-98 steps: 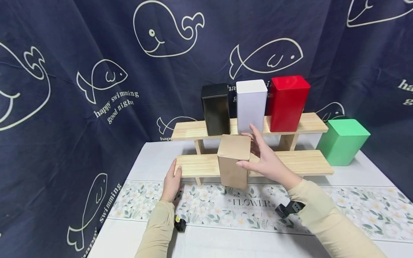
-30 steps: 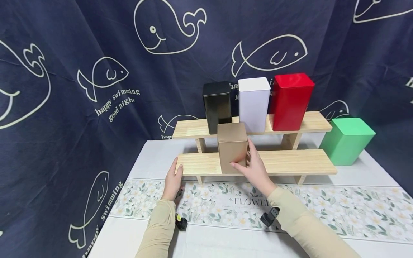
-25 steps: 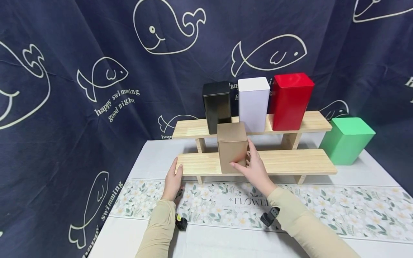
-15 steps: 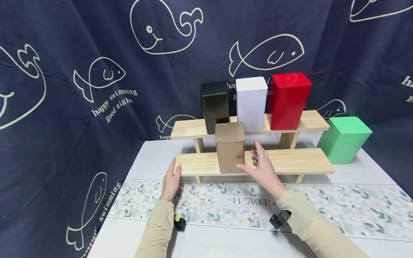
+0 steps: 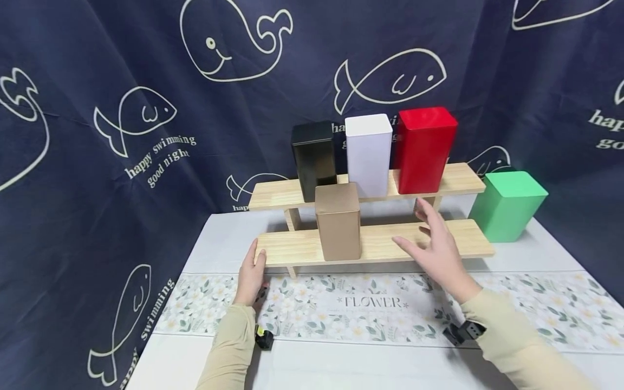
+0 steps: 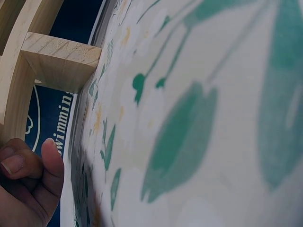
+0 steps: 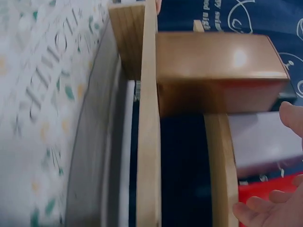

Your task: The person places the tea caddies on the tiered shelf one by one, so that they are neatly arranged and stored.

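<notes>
A gold-brown rectangular tin box (image 5: 338, 222) stands upright on the lower board of a two-tier wooden shelf (image 5: 287, 248). My left hand (image 5: 250, 279) grips the left end of that lower board, its thumb at the front edge; curled fingertips (image 6: 53, 156) show beneath in the left wrist view. Over the right part of the lower board hovers my right hand (image 5: 441, 257), thumb and fingers spread, holding nothing, apart from the tin box. On the upper board stand a black box (image 5: 314, 162), a white box (image 5: 369, 157) and a red box (image 5: 424, 151).
At the shelf's right end a green box (image 5: 508, 206) stands on the white table. A flowered strip printed FLOWER (image 5: 372, 302) crosses the table in front of the shelf. Behind hangs a dark blue curtain (image 5: 263, 124) with fish and whale outlines.
My right hand set the gold-brown tin box upright on the lower board, let go, and moved right, away from it. My left hand keeps its hold on the shelf end.
</notes>
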The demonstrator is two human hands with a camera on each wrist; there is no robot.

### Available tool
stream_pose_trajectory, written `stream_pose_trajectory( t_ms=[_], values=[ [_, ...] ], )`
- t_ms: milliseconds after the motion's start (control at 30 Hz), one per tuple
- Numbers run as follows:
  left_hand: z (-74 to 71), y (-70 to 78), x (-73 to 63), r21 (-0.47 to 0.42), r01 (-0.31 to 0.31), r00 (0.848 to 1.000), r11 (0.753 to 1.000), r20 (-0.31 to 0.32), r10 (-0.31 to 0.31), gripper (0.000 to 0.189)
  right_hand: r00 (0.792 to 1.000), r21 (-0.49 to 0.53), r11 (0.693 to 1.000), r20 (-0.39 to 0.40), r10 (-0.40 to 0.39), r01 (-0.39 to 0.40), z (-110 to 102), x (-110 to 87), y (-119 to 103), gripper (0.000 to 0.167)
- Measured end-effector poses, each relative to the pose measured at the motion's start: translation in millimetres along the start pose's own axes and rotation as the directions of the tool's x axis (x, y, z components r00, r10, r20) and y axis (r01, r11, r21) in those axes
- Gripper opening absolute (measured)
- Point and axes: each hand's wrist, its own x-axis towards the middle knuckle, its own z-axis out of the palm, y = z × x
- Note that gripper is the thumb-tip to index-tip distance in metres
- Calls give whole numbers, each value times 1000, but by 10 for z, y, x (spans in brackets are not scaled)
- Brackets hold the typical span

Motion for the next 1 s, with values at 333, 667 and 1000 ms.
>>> stream_pose_trajectory(
  t_ms=[333,667,1000],
  values=[
    [-78,-7,-4,-10,8,1000,1000,-10,-8,60,971,-38,999,-239,5,-14,-514,119,193,73],
    [-105,18,2,-4,18,1000,1000,-10,-18,59,920,-244,957,-389,49,-155,-1038,329,619,68],
    [-20,11,-14,7,-16,1000,1000,10,16,59,916,-338,880,-334,220,-335,-1343,403,1052,80]
  ],
)
